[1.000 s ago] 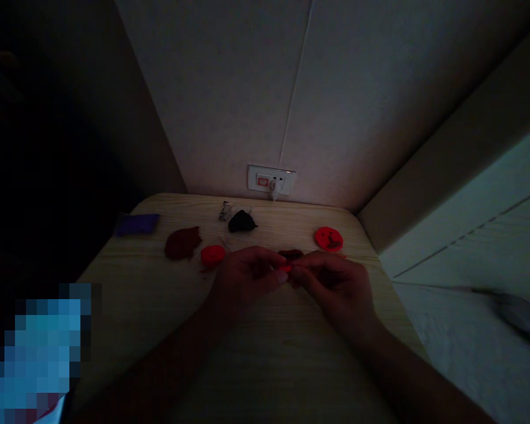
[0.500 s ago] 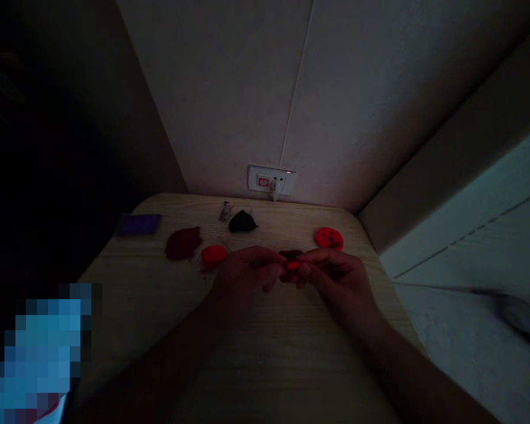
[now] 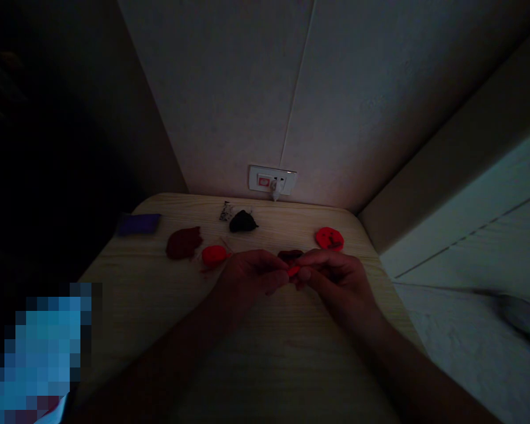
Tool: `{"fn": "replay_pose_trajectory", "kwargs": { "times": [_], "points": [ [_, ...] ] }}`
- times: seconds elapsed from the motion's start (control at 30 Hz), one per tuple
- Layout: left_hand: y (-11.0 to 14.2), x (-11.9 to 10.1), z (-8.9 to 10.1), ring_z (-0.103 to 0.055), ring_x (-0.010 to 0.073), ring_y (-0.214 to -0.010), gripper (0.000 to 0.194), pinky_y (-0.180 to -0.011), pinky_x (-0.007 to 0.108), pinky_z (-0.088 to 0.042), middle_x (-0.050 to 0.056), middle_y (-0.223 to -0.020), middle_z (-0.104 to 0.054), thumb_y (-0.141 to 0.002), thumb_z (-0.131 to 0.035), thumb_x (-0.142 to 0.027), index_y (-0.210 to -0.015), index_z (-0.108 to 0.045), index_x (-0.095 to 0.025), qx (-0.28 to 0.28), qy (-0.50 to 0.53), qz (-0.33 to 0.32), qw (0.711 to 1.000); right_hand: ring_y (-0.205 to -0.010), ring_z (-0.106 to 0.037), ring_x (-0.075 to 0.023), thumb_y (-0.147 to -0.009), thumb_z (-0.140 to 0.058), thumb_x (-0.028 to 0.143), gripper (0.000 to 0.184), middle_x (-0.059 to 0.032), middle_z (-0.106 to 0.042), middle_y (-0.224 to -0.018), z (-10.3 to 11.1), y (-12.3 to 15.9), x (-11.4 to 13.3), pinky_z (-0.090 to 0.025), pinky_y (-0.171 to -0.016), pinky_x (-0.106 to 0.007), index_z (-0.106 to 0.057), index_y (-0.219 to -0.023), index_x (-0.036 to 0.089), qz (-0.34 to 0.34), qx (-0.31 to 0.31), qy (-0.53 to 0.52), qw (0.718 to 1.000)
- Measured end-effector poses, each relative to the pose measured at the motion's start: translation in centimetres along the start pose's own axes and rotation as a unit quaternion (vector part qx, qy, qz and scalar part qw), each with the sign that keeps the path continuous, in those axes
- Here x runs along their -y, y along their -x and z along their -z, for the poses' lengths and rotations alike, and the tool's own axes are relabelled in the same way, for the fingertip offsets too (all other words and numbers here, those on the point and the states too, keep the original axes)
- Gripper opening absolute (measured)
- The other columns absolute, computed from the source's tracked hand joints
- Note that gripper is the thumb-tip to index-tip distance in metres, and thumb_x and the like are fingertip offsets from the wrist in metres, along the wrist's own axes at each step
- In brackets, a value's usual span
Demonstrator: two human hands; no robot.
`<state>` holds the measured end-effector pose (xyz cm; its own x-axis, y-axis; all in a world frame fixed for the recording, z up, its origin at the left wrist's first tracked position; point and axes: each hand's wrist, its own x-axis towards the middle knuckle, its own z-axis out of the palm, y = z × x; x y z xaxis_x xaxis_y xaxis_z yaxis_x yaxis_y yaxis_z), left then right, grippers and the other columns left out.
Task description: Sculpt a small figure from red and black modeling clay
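Between the fingertips of both hands is a small red piece of modelling clay (image 3: 294, 271). My left hand (image 3: 251, 274) pinches its left end, and my right hand (image 3: 335, 274) pinches the right end. Just behind the fingertips lies a dark brown piece (image 3: 290, 255), partly hidden by the hands. A red clay lump (image 3: 214, 255) sits to the left of my left hand. Beyond my right hand rests a flat red clay disc (image 3: 329, 238) with dark marks on it.
On the wooden table (image 3: 265, 353) are a flattened brown clay lump (image 3: 183, 243), a black clay lump (image 3: 242, 221) and a purple packet (image 3: 139, 224). A wall socket (image 3: 271, 180) with a plug is behind the table. At lower left is a blurred-out bright patch (image 3: 48, 341).
The red piece between my fingers has tilted, its right end higher. My left fingertips have shifted slightly down and right. The items lying on the table have stayed in place.
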<state>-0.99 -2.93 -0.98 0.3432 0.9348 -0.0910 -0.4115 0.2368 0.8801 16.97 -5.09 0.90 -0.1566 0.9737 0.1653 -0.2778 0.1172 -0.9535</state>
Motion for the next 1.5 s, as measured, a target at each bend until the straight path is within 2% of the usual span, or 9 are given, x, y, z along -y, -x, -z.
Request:
{"fn": "replay_pose_trajectory", "kwargs": {
  "times": [0.23, 0.37, 0.47, 0.6, 0.87, 1.07, 1.23, 1.5],
  "points": [
    [-0.04, 0.0, 0.09, -0.052, 0.0073, -0.051, 0.018, -0.05, 0.02, -0.039, -0.001, -0.058, -0.068, -0.067, -0.092, -0.03, -0.073, -0.079, -0.019, 0.01, 0.014, -0.003, 1.0, -0.065, -0.073, -0.0098, -0.083, -0.085, 0.019, 0.009, -0.001, -0.081, -0.077, 0.04, -0.05, -0.02, -0.061, -0.063, -0.018, -0.084, -0.09, 0.025, 0.005, 0.003, 0.004, 1.0],
    [-0.16, 0.08, 0.14, -0.052, 0.0077, -0.05, 0.021, -0.05, 0.02, -0.039, -0.001, -0.06, -0.069, -0.067, -0.092, -0.032, -0.08, -0.081, -0.02, 0.017, 0.025, -0.004, 1.0, -0.064, -0.071, -0.0097, -0.082, -0.086, 0.017, 0.009, -0.0004, -0.079, -0.076, -0.1, -0.16, 0.05, -0.06, -0.061, -0.019, -0.084, -0.087, 0.025, 0.012, 0.0, 0.027, 1.0],
    [-0.11, 0.23, 0.22, -0.053, 0.0078, -0.052, 0.02, -0.051, 0.021, -0.04, 0.0, -0.064, -0.071, -0.067, -0.092, -0.03, -0.078, -0.08, -0.019, -0.001, 0.008, -0.005, 1.0, -0.064, -0.071, -0.0101, -0.082, -0.086, 0.019, 0.01, -0.0009, -0.079, -0.076, -0.1, -0.18, 0.0, -0.059, -0.061, -0.019, -0.084, -0.089, 0.025, 0.005, 0.001, 0.042, 0.999],
    [-0.03, 0.13, 0.16, -0.055, 0.0074, -0.053, 0.019, -0.052, 0.021, -0.041, 0.002, -0.07, -0.074, -0.069, -0.091, -0.03, -0.077, -0.078, -0.017, -0.015, 0.038, -0.002, 0.999, -0.067, -0.072, -0.0132, -0.089, -0.081, 0.031, 0.016, -0.0027, -0.08, -0.08, 0.22, -0.12, -0.27, -0.06, -0.062, -0.024, -0.083, -0.104, 0.027, 0.001, -0.012, 0.018, 1.0],
    [-0.41, -0.15, 0.11, -0.057, 0.0074, -0.052, 0.024, -0.05, 0.019, -0.042, 0.003, -0.069, -0.074, -0.066, -0.092, -0.029, -0.077, -0.076, -0.015, -0.039, 0.11, 0.028, 0.993, -0.066, -0.07, -0.0142, -0.091, -0.079, 0.032, 0.015, -0.0033, -0.078, -0.079, 0.36, -0.27, -0.59, -0.058, -0.061, -0.026, -0.082, -0.102, 0.024, -0.013, -0.015, 0.029, 0.999],
    [-0.4, -0.05, 0.0, -0.058, 0.0092, -0.055, 0.023, -0.052, 0.02, -0.042, 0.004, -0.07, -0.074, -0.069, -0.089, -0.028, -0.08, -0.074, -0.014, -0.044, 0.09, 0.029, 0.995, -0.063, -0.069, -0.0138, -0.089, -0.08, 0.033, 0.016, -0.0009, -0.075, -0.07, 0.21, -0.38, -0.43, -0.057, -0.059, -0.025, -0.082, -0.103, 0.024, -0.02, -0.027, 0.071, 0.997],
    [-0.34, -0.01, -0.07, -0.055, 0.0091, -0.054, 0.021, -0.053, 0.022, -0.042, 0.003, -0.066, -0.072, -0.071, -0.086, -0.029, -0.078, -0.073, -0.014, -0.035, 0.056, 0.037, 0.997, -0.064, -0.07, -0.0144, -0.087, -0.082, 0.032, 0.021, -0.0022, -0.078, -0.076, 0.22, -0.32, -0.3, -0.06, -0.06, -0.027, -0.082, -0.106, 0.024, -0.022, -0.008, 0.104, 0.994],
    [-0.36, 0.68, 0.36, -0.056, 0.0089, -0.056, 0.021, -0.054, 0.021, -0.042, 0.002, -0.069, -0.073, -0.074, -0.086, -0.031, -0.08, -0.074, -0.015, -0.016, 0.004, 0.002, 1.0, -0.063, -0.069, -0.014, -0.077, -0.091, 0.031, 0.019, -0.0027, -0.077, -0.075, 0.14, -0.49, -0.39, -0.059, -0.06, -0.026, -0.083, -0.09, 0.021, -0.04, -0.011, 0.096, 0.995]
  ]
}}
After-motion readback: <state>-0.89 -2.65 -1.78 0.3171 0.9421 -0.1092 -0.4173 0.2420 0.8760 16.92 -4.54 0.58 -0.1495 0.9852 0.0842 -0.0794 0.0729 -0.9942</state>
